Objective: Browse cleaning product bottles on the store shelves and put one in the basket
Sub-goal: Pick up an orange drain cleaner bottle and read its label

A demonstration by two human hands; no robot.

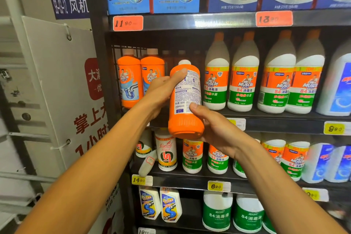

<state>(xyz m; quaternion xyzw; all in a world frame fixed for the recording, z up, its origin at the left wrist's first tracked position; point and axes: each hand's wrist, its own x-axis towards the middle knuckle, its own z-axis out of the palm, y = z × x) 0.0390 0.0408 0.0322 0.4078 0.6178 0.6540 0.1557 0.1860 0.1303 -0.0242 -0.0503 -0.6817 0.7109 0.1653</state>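
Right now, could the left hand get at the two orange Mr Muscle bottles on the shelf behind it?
Probably not yet. The left hand grips the held orange bottle together with the right hand. The two shelved Mr Muscle bottles stand unobstructed just behind it, so letting go first would likely free the way.

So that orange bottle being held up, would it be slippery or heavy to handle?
Probably firm, not floppy: the orange bottle keeps its shape under both hands. Its smooth plastic might be a little slippery, so the left hand and right hand share the grip. It's opaque, so how full or heavy it is can't be told.
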